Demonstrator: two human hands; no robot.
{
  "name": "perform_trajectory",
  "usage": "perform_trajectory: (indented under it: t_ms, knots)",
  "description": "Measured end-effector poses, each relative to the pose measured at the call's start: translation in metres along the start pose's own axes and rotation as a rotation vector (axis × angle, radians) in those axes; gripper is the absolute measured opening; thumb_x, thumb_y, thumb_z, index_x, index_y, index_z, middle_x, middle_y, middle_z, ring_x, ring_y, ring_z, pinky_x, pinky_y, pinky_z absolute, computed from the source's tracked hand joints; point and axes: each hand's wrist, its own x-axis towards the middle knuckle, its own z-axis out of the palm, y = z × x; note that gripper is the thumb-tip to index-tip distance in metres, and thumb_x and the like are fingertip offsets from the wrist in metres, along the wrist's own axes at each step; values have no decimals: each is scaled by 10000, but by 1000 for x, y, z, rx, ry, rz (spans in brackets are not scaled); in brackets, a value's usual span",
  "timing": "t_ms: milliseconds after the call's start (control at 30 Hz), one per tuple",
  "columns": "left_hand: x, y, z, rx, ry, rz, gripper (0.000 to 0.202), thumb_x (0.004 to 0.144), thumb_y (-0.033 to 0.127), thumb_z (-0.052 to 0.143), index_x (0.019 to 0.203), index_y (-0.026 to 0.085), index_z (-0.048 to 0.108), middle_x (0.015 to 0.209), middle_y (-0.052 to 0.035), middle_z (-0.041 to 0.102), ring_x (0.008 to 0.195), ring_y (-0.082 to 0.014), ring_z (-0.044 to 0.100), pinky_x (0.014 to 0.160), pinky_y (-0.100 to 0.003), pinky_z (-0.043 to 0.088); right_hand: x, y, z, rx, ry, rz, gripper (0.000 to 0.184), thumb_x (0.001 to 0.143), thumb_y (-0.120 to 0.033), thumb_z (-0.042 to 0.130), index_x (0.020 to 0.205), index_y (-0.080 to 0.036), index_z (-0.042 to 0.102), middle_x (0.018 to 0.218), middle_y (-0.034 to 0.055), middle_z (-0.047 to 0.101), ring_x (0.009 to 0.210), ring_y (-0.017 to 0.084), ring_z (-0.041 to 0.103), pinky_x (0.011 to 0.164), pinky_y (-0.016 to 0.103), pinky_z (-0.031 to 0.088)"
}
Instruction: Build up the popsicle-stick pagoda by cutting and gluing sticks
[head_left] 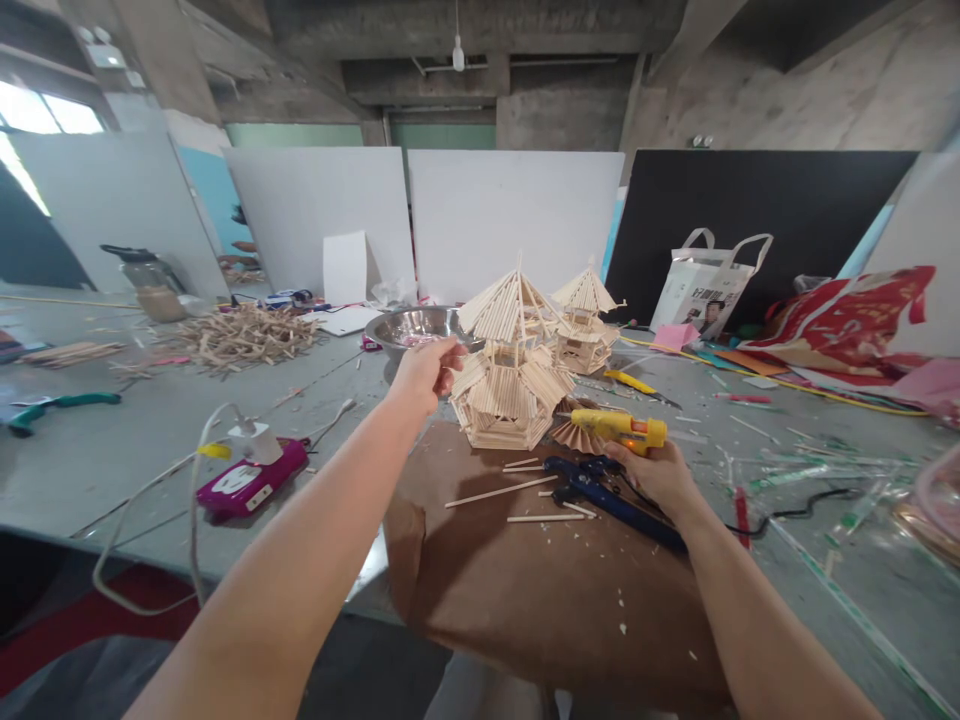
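A two-tier pavilion model made of thin wooden sticks (508,370) stands on a brown paper sheet (540,580). My left hand (426,372) is pinched against the model's left side, near its upper roof edge; I cannot make out anything between the fingers. My right hand (654,472) is closed round a yellow glue gun (619,428), its nozzle pointing left toward the model's base. A second, smaller stick pavilion (586,318) stands just behind. Loose sticks (501,490) and blue-handled cutters (600,490) lie on the paper in front.
A steel bowl (412,328) sits behind my left hand. A heap of sticks (244,335) lies at the far left. A pink power strip with charger (251,478) and cables is at the near left. A white bag (709,282), red cloth (847,315) and scraps crowd the right.
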Motion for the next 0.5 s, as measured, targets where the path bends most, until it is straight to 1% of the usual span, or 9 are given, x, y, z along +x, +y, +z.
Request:
perform_trajectory:
  t_ms: [67,133,167,200,267,367,433,500]
  knots:
    - [-14,-11,1,-48,102,113,206,614,321,564,550,128,531,375,43,431,250,-33,283,281,-181,142,1,1,0,-10,10,2,305,544,-414,634,691,-147,609,361,-39,432,358,106,404,325,214,301]
    - [-29,-24,6,-30,136,183,219,630,327,538,524,138,501,372,50,413,258,-33,278,289,-181,150,1,1,-1,-36,23,13,280,537,-424,634,597,-154,589,336,-39,409,342,103,391,323,216,293]
    - [-36,-31,10,12,128,197,232,640,335,526,518,140,496,368,53,403,263,-32,273,296,-182,151,2,1,-1,-54,34,22,280,535,-430,633,550,-157,571,325,-40,398,331,99,380,321,217,287]
    - [-42,-37,14,79,97,201,247,651,350,513,522,140,502,368,54,392,274,-33,279,306,-181,167,2,1,-2,-73,48,33,289,532,-436,633,511,-160,550,318,-40,391,321,94,370,320,217,283]
    - [-52,-49,24,303,-30,226,285,681,391,475,550,143,527,394,41,419,312,-47,319,336,-185,213,3,1,-3,-115,80,51,314,534,-447,627,464,-163,514,309,-40,384,303,85,351,317,216,276]
    - [-59,-62,34,832,-260,353,295,703,392,446,575,158,571,473,3,510,436,-93,442,437,-208,306,4,1,-6,-175,108,58,343,557,-471,599,445,-165,491,306,-33,396,296,88,361,324,218,285]
    - [-61,-67,36,1153,-371,418,229,690,344,462,613,178,598,562,-19,570,551,-134,510,509,-231,343,4,0,-8,-211,113,50,354,570,-484,580,436,-170,486,304,-29,403,300,96,377,337,222,298]
    - [-62,-70,33,1369,-454,420,171,671,293,472,676,201,616,674,-36,611,652,-167,545,562,-252,368,5,-1,-10,-246,106,41,363,578,-489,570,421,-176,477,300,-29,405,305,100,388,355,225,313]
